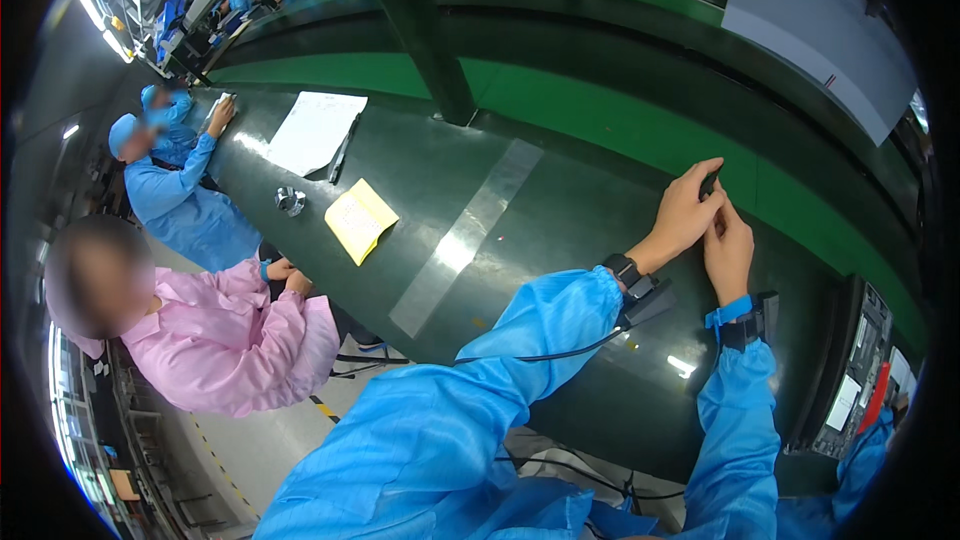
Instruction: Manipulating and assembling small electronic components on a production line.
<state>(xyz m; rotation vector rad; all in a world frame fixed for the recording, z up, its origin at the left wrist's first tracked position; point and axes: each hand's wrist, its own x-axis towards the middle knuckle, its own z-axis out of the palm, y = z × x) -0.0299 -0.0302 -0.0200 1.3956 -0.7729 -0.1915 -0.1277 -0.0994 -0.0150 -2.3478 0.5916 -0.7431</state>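
Note:
My left hand [683, 215] reaches over the far right part of the dark green table [560, 230]. Its fingers are closed on a small black object [709, 181], whose kind I cannot make out. Just beside it, my right hand [730, 252] has its fingers bent together, their tips close to the left hand and below the black object. Whether the right fingers also grip something is hidden. Both wrists carry dark straps with black boxes, and a cable runs along my left sleeve.
Left on the table lie a yellow paper [360, 221], white sheets [316, 132], a pen [344, 148] and a small shiny object [290, 201]. A green post [420, 35] rises at the far edge. At right stands a black laptop-like unit [850, 380]. A person in pink [230, 340] sits left.

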